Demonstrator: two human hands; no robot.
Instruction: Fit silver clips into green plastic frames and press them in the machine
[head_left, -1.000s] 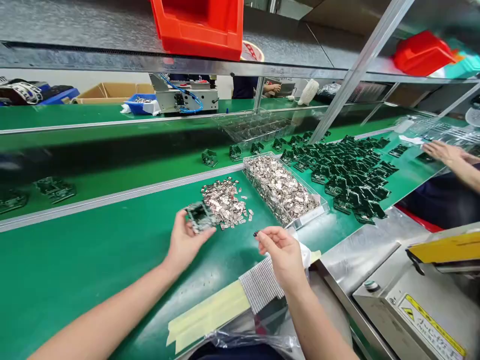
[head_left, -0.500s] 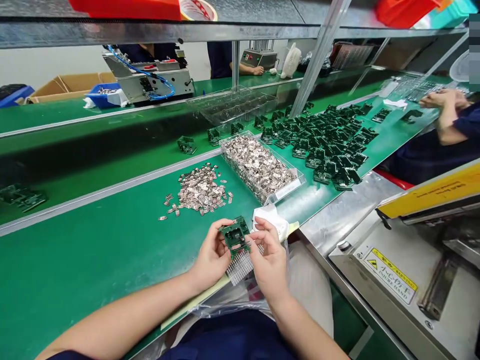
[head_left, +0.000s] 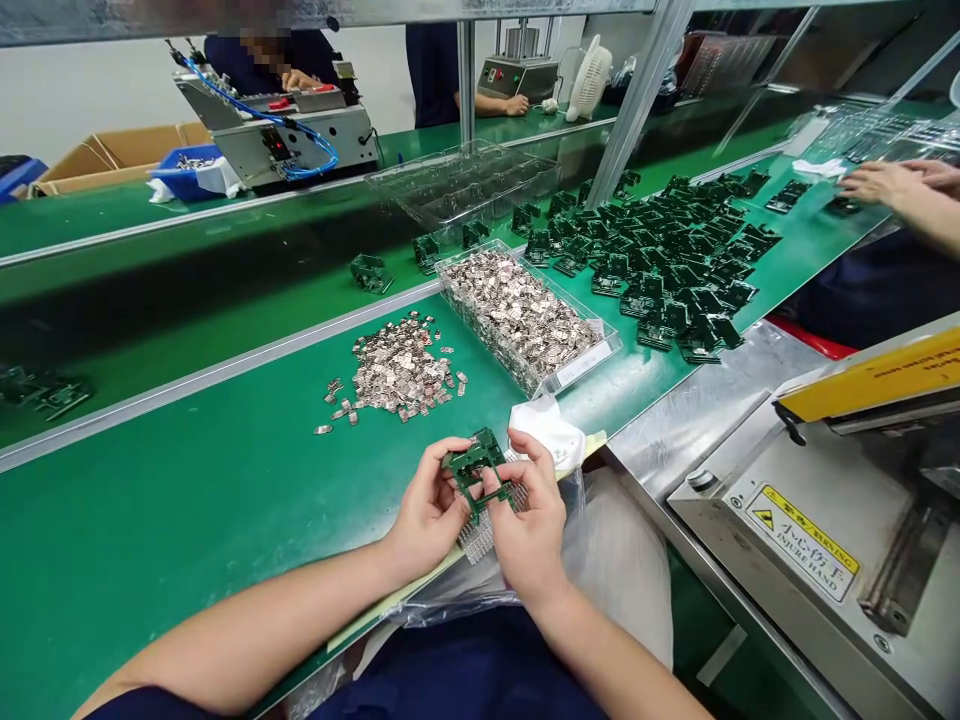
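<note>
At 10 o'clock from the middle of the view, a cardboard box (head_left: 97, 172) shows too little of its inside to tell its contents; beside it, a blue bin (head_left: 184, 185) holds small parts, with white material hanging at its edge. At 9 o'clock, a loose pile of metal pieces (head_left: 401, 368) lies straight on the green counter (head_left: 187, 470), several strays on its left, so plenty seems left to use.

At 7 o'clock, the left hand (head_left: 427, 515) has its fingers clamped on 1 green frame (head_left: 480, 458), which is held tilted at 6 o'clock above the counter's near edge. Up at 12 o'clock, a clear divided tray (head_left: 450, 175) stands behind the partition; its contents cannot be told. At 5 o'clock, the right hand (head_left: 532, 530) has its fingers clamped on the frame's right side, so this 1 looks mid-work, not finished.

Between 1 and 2 o'clock, a clear box (head_left: 553, 384) is heaped with similar metal pieces. At 2 o'clock, a broad heap of green frames (head_left: 660, 260) covers the counter; whether they are finished or waiting cannot be told.
</note>
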